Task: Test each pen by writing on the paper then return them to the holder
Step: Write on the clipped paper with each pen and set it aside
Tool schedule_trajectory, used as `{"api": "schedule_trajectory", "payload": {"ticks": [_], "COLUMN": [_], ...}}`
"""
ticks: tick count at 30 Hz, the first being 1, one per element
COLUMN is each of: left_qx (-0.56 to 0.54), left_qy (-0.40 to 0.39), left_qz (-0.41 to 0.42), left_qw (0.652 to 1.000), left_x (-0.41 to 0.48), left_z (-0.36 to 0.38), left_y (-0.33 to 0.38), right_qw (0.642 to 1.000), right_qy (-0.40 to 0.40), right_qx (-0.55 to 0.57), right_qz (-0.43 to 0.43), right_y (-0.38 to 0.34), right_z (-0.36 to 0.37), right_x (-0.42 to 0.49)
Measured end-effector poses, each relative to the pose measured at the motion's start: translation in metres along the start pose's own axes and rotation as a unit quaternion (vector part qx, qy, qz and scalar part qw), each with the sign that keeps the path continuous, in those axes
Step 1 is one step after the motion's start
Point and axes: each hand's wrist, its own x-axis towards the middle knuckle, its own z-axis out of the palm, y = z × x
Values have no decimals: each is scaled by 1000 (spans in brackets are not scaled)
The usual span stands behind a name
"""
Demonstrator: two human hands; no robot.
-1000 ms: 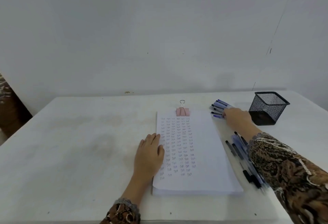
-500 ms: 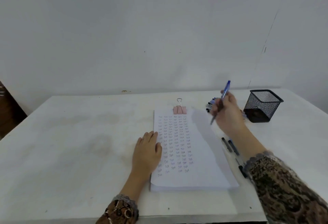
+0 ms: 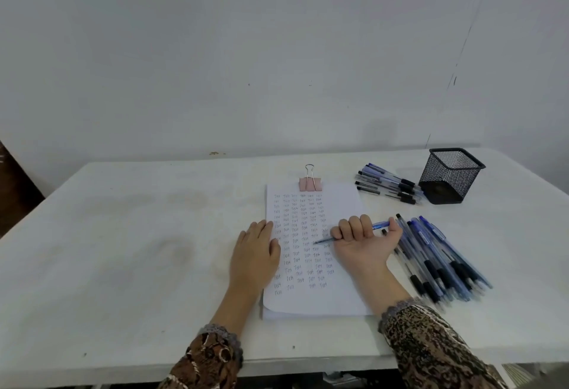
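A stack of white paper (image 3: 341, 203) lies on the table, filled with rows of small written words and held by a pink binder clip (image 3: 310, 183) at its top. My right hand (image 3: 365, 240) grips a blue pen (image 3: 380, 224) with its tip down on the paper. My left hand (image 3: 254, 253) rests flat on the paper's left edge. A black mesh holder (image 3: 451, 174) stands at the back right. One group of several pens (image 3: 388, 187) lies just left of the holder. A larger group of pens (image 3: 440, 259) lies right of the paper.
The white table (image 3: 123, 234) runs to a pale wall behind. Its front edge is near my sleeves. A dark brown object (image 3: 15, 191) sits off the table's left side.
My right hand lifted a blue pen from the group beside the holder, raised it, then brought it down onto the paper. My left hand stayed on the paper's edge.
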Motion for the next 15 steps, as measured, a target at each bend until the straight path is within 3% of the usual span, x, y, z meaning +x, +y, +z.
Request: {"api": "schedule_trajectory", "payload": {"ticks": [5, 10, 15], "left_qx": [-7, -4, -1], "left_qy": [-3, 0, 4], "left_qz": [-1, 0, 5], "left_qw": [1000, 1000, 1000], "left_x": [-1, -2, -2], "left_z": [-2, -3, -3], "left_y": [1, 1, 2], "right_qw": [1000, 986, 942], "right_qy": [-3, -8, -22], "right_qx": [-11, -167, -334], "right_qz": [-23, -3, 14], "right_y": [-2, -4, -17], "right_z": [6, 5, -5], "right_x": [1, -1, -21]}}
